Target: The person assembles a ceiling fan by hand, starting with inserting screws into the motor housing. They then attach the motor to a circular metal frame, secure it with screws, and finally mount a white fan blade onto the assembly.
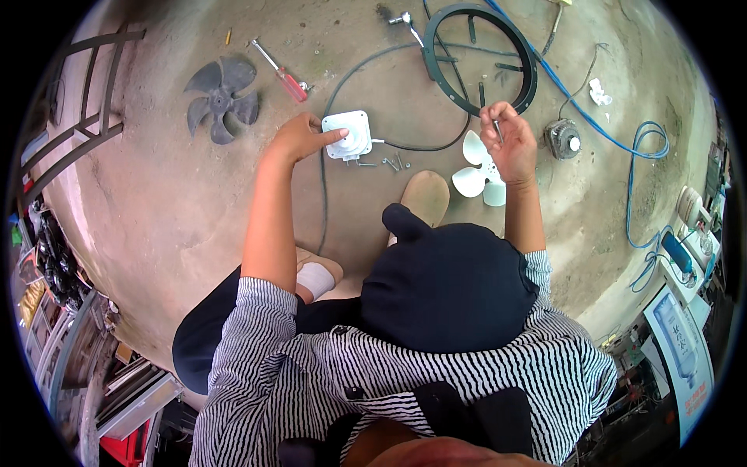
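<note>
My left hand point(299, 138) grips the edge of a white square motor housing point(358, 124) with a round raised middle, thumb on top and the other fingers partly hidden. A black cable point(420, 148) runs from the housing's right side. Just below it, several loose screws point(395, 162) lie on the floor. To the right my right hand point(510, 144) is raised, palm up, its fingers curled around a small, thin metal piece that looks like a screw point(499, 129). Partly behind that hand lies a white fan blade point(471, 180), under the black ring frame point(531, 70).
A dark grey fan blade point(221, 101) and a red-handled screwdriver point(289, 82) lie at the far left. Far right, a motor point(563, 140) rests near a blue hose point(580, 101). A ratchet wrench point(406, 19) touches the ring. Metal bars point(101, 86) stand at left.
</note>
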`<action>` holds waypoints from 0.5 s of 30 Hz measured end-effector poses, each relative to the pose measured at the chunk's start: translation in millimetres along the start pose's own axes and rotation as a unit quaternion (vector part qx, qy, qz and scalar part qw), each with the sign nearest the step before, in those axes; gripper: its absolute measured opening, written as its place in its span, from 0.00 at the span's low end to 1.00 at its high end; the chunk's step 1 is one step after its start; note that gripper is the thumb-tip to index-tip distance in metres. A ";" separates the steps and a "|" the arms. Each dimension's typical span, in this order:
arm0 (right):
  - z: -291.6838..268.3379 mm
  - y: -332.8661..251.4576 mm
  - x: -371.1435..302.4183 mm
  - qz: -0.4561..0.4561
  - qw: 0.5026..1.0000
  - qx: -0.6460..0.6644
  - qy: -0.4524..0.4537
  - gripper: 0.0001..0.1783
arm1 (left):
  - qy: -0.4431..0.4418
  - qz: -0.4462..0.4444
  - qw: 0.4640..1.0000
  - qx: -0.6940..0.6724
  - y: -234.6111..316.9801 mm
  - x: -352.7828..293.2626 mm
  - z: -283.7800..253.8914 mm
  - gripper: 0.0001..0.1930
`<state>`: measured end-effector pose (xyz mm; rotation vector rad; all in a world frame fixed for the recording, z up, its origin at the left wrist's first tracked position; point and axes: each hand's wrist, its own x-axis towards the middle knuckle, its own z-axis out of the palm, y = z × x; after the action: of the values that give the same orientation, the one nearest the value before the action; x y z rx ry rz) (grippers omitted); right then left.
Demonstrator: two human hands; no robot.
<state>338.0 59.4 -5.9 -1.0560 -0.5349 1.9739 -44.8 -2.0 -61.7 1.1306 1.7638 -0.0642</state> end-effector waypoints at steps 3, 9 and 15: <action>-50.6 -19.5 12.3 0.022 0.964 -0.242 0.109 0.24 | -0.010 -0.015 0.998 -0.065 -1.9 -7.6 18.1 0.49; -103.1 -29.9 30.3 0.072 0.580 -0.730 0.355 0.41 | 0.038 -0.016 0.982 -0.183 -7.0 -1.1 41.1 0.51; -122.7 -14.0 57.9 0.167 0.862 -0.402 0.259 0.29 | 0.162 0.004 0.980 -0.119 44.1 -30.9 65.9 0.51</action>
<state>427.9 113.6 -93.0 -2.2462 -0.9479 1.6178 34.8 -30.8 -52.5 1.0133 1.9908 0.3458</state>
